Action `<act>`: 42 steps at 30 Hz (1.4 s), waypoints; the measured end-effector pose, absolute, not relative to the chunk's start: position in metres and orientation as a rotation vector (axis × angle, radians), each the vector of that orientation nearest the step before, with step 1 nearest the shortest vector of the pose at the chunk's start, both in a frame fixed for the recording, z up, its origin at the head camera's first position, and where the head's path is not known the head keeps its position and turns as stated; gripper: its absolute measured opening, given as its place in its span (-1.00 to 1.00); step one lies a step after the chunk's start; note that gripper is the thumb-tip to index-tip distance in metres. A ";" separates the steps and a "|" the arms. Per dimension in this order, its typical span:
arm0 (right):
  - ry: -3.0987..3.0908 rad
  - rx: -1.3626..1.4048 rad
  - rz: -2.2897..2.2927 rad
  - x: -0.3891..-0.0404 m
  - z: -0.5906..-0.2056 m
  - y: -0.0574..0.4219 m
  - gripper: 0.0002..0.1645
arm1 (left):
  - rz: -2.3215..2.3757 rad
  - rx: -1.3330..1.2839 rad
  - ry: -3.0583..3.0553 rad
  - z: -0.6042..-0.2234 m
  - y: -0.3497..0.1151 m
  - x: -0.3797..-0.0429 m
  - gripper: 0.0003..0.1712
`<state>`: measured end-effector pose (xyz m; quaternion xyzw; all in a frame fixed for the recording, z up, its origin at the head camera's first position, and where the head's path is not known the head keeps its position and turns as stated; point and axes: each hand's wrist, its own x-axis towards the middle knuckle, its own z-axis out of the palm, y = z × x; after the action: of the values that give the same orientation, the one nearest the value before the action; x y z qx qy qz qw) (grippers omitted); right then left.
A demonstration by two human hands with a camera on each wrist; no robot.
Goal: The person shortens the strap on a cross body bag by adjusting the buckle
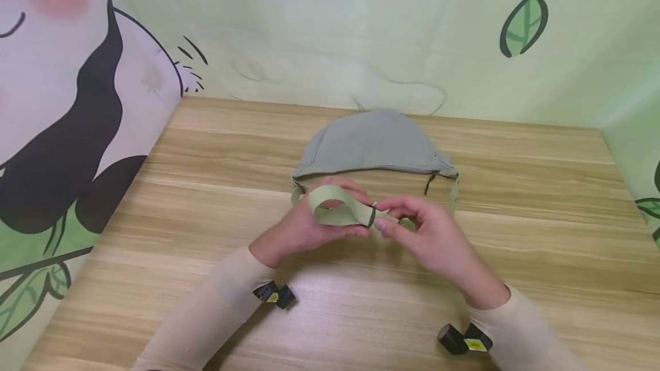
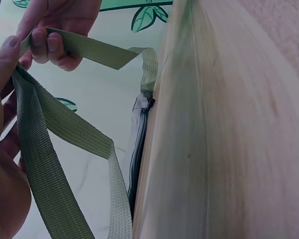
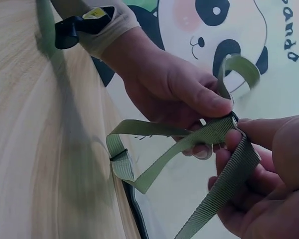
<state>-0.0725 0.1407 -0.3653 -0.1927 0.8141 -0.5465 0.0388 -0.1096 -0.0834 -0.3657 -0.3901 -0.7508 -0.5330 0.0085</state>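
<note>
A grey waist bag lies on the wooden table, its curved side toward the wall. Its light green webbing strap is raised off the table between both hands and forms a loop over the left hand. A dark strap slider sits on the webbing between the fingertips of the two hands. The left hand pinches the strap by the slider, as the right wrist view shows. From the other side, the right hand pinches the webbing close to the slider. Two strap lengths run down toward the bag in the left wrist view.
The wood-grain table extends around the bag on all sides. Behind it hangs a pale green backdrop with panda and leaf drawings. A dark zipper pull hangs from the bag's near right corner. Both sleeves carry small black wrist cameras.
</note>
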 end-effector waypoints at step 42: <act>3.010 -0.906 -1.386 -0.074 -0.379 0.138 -0.51 | -0.777 -1.404 -2.317 -0.400 -0.095 -0.132 -0.52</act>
<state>-0.0744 0.1381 -0.3794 -0.2609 0.8667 -0.3991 -0.1467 -0.1325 -0.0947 -0.3999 -0.4916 -0.8114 -0.2721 0.1612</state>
